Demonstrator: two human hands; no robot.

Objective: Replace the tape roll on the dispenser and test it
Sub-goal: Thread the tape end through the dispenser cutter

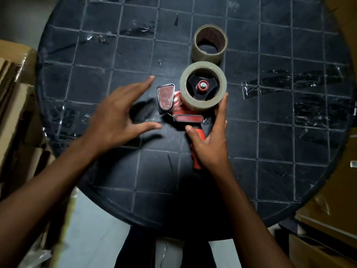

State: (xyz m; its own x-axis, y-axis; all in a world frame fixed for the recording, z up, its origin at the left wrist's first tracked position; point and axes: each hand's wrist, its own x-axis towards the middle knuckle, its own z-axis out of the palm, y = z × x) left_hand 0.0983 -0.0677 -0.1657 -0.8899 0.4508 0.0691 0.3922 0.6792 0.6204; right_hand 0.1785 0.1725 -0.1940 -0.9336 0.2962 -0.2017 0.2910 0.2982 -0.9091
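A red tape dispenser [188, 118] lies on its side in the middle of the round black table [270, 142]. A full roll of clear tape [202, 101] sits on its hub, whose red centre and bolt show through the core. My right hand [210, 140] wraps the dispenser's red handle, its forefinger reaching up along the roll's right side. My left hand [117, 118] hovers just left of the dispenser's nose plate, fingers spread, holding nothing. A nearly used-up roll [209, 43], mostly brown cardboard core, stands just behind the dispenser.
Strips of clear tape are stuck to the tabletop, notably at the right [270, 86] and upper left [135, 29]. Cardboard boxes stand to the left [15, 97] and at the lower right [328, 219]. My legs show under the near table edge.
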